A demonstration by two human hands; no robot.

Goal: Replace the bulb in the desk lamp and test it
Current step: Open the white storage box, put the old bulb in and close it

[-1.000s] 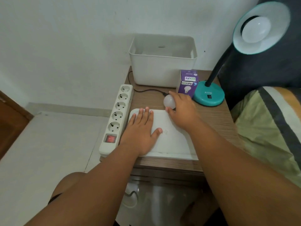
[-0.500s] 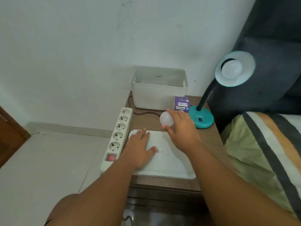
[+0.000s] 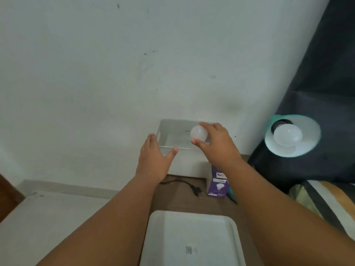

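My right hand (image 3: 219,144) grips a white bulb (image 3: 198,133) and holds it over the open white bin (image 3: 172,135) at the back of the wooden table (image 3: 180,198). My left hand (image 3: 153,156) is open, fingers spread, next to the bin's left front corner. At the right, the teal desk lamp's shade (image 3: 293,136) faces me with another white bulb (image 3: 287,135) screwed into it. A purple bulb box (image 3: 219,186) stands in front of the bin. The lamp's black plug (image 3: 196,191) lies loose on the table.
A white tray lid (image 3: 192,239) lies on the table near me. A dark cushion (image 3: 317,93) and a striped blanket (image 3: 326,200) are at the right. The white wall rises behind the bin, and pale floor (image 3: 48,212) lies to the left.
Both hands rose from the tray lid toward the bin, the right one carrying the bulb. My view tilted up, so the power strip has left the frame.
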